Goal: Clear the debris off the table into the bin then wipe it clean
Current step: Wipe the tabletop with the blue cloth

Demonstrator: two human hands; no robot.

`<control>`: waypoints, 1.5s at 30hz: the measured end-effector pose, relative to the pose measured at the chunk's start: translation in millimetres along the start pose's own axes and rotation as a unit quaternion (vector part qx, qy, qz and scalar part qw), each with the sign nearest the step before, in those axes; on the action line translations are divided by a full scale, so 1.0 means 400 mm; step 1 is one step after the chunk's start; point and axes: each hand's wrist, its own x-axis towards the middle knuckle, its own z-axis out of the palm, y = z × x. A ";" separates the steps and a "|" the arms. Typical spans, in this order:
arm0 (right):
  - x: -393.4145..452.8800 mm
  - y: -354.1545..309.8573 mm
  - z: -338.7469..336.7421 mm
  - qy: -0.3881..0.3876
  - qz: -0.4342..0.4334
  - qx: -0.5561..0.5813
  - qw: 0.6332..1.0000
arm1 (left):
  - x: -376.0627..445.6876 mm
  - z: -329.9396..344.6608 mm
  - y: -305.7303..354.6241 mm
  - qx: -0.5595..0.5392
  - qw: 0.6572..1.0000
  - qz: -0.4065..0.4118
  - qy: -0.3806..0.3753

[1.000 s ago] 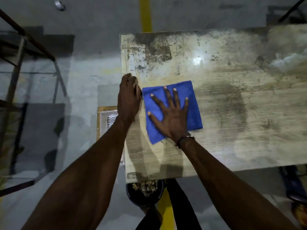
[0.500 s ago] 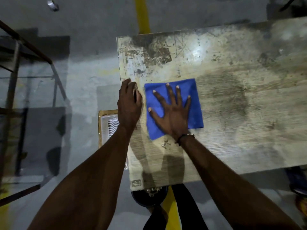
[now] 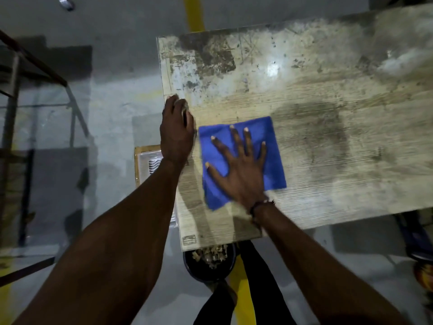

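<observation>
1. right hand [image 3: 243, 170] lies flat on the blue cloth [image 3: 274, 158], fingers straight and spread, palm pressing it to the table [image 3: 328, 137]; nothing is gripped.
2. left hand [image 3: 177, 132] rests at the table's left edge, just beside the cloth without touching it; fingers are curled over the edge, and whether they grasp the edge or merely rest on it cannot be told.
3. blue cloth is a folded square lying on the near-left part of the tabletop, its lower corner pointing toward the near edge.
4. tabletop is pale wood grain, with dark scuffed patches at the far-left corner, a wide dark smear to the right of the cloth and a bright glare spot beyond it.
5. black bin [image 3: 208, 263] stands on the floor under the near edge of the table, partly hidden by it, with pale debris [image 3: 210, 253] visible inside.
6. beaded bracelet [image 3: 260, 205] sits on the right wrist.
7. yellow floor line [image 3: 193, 12] runs beyond the table's far edge.
</observation>
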 end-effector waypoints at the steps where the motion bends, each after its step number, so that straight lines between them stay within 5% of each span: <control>1: 0.045 0.032 0.000 0.011 0.024 -0.004 1.000 | -0.001 0.002 -0.001 0.002 1.000 0.001 0.002; 6: 0.125 0.108 -0.002 0.033 0.108 0.003 0.994 | -0.003 0.002 0.004 0.004 1.000 -0.001 0.009; 13: -0.126 -0.008 -0.010 -0.018 -0.032 0.013 0.999 | -0.002 -0.001 0.003 0.003 1.000 0.003 0.003; 21: 0.232 0.149 -0.001 0.024 0.108 0.003 0.994 | 0.011 0.009 0.010 0.023 1.000 0.020 -0.003; 27: 0.100 0.060 0.004 0.010 0.011 -0.005 1.000 | 0.154 0.035 0.010 0.032 0.999 0.021 -0.015; 37: 0.527 0.105 0.033 0.032 0.113 0.015 0.993 | 0.239 0.060 0.012 0.024 0.999 -0.029 0.012; 42: 0.432 0.057 0.032 -0.007 -0.019 0.001 1.000 | 0.245 0.057 0.012 0.023 0.999 -0.035 0.002; 45: 0.494 0.099 0.020 0.003 0.016 0.012 1.000 | 0.249 0.051 0.020 0.026 0.999 -0.046 -0.009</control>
